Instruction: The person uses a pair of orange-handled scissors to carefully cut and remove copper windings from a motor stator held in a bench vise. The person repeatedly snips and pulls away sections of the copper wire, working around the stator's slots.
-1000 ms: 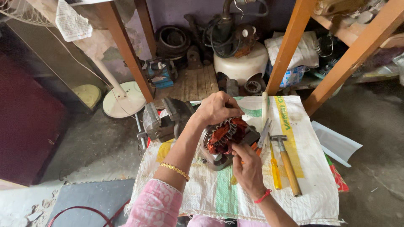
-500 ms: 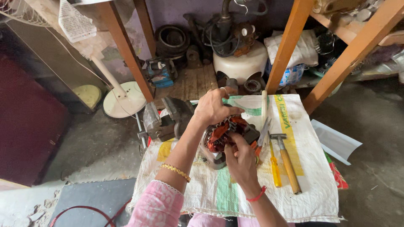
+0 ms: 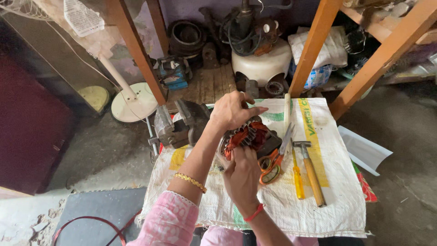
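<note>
Right hand [image 3: 241, 180] now lower on motor stator [image 3: 248, 136], pinching copper winding [image 3: 243, 135]; left hand [image 3: 233, 110] clamped on top. Risk: torn wire, stator rolling toward scissors [image 3: 272, 157].

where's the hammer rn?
Head view: the hammer lies on the white woven sack, right of the hands, beside the yellow screwdriver and orange-handled scissors.

Coarse woven plastic sack [image 3: 327, 200], wooden-handled hammer [image 3: 312, 172], glossy copper-wound metal stator [image 3: 248, 136].
</note>
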